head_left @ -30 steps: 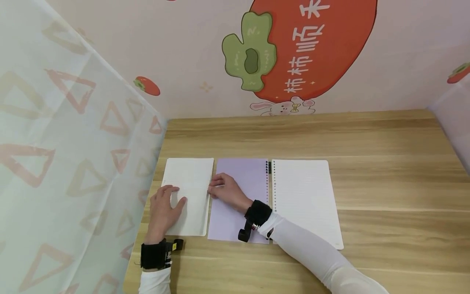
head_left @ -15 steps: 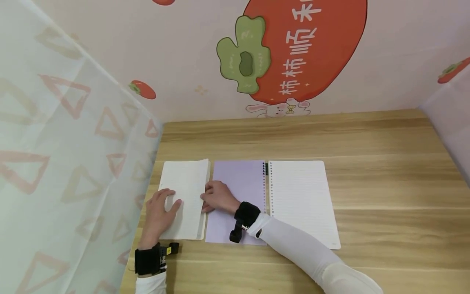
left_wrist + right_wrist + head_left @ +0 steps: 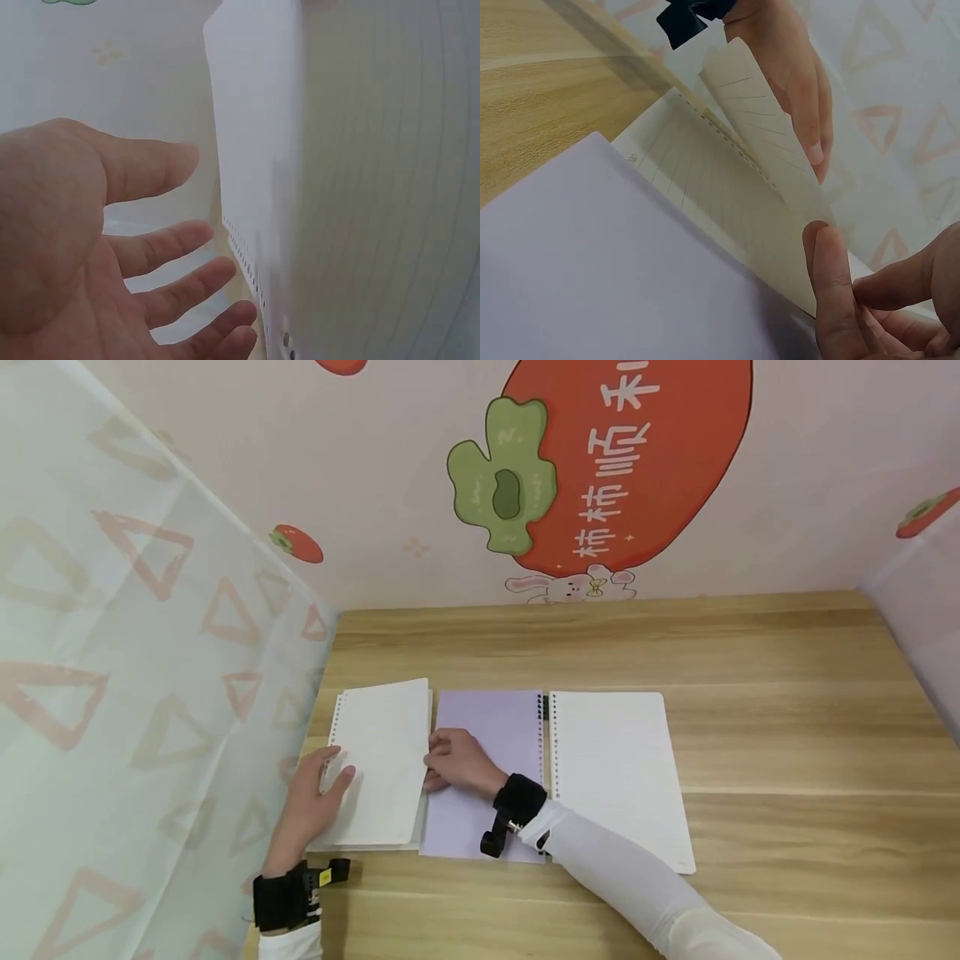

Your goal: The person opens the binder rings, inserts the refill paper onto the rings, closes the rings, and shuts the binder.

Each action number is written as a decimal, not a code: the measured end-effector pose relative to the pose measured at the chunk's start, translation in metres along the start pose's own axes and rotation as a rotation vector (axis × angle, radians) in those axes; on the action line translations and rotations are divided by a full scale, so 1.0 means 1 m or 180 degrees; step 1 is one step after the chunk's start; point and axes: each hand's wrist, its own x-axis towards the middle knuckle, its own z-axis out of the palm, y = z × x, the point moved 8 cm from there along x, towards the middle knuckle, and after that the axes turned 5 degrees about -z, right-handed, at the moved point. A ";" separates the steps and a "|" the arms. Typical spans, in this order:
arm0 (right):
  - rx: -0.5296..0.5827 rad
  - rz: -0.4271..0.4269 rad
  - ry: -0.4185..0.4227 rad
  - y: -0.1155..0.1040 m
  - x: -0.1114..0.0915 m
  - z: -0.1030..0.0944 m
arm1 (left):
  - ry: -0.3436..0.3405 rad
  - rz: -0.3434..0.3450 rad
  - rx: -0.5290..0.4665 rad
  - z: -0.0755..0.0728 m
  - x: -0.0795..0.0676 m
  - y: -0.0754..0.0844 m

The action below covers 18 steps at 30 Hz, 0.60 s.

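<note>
A stack of white hole-punched sheets (image 3: pixel 378 760) lies at the left, its top leaf raised and turned slightly against the paper beneath. My right hand (image 3: pixel 463 762) pinches the raised leaf (image 3: pixel 769 124) by its right edge, between thumb and fingers. My left hand (image 3: pixel 311 793) is at the punched left edge, thumb and fingers spread apart. In the left wrist view its fingers (image 3: pixel 169 247) point toward the row of holes, with a gap showing before the paper. Beneath the leaf, a lined sheet (image 3: pixel 697 165) shows in the right wrist view.
A purple cover (image 3: pixel 487 818) with holes along its right side lies under my right forearm. Beside it is a white lined page (image 3: pixel 611 760), with a dark binding piece (image 3: pixel 546 707) between them. The wooden table (image 3: pixel 787 735) meets patterned walls at the back and left.
The leaf's right edge has risen and its punched left edge now shows. My left hand has moved left, off the paper's face. My right hand stays at the right edge.
</note>
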 end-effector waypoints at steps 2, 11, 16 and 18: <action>0.0001 -0.0025 -0.0018 -0.003 -0.003 -0.003 | -0.0091 -0.0115 -0.0086 -0.001 -0.001 -0.002; 0.0065 -0.0086 -0.0101 -0.005 -0.020 -0.029 | -0.0338 -0.0119 -0.0647 -0.001 -0.008 0.002; 0.0035 -0.0075 -0.0117 -0.004 -0.033 -0.050 | -0.0477 -0.0145 -0.0799 0.009 -0.007 0.005; 0.0019 -0.0076 -0.0127 -0.002 -0.040 -0.059 | -0.0564 -0.0194 -0.0903 0.016 -0.005 0.006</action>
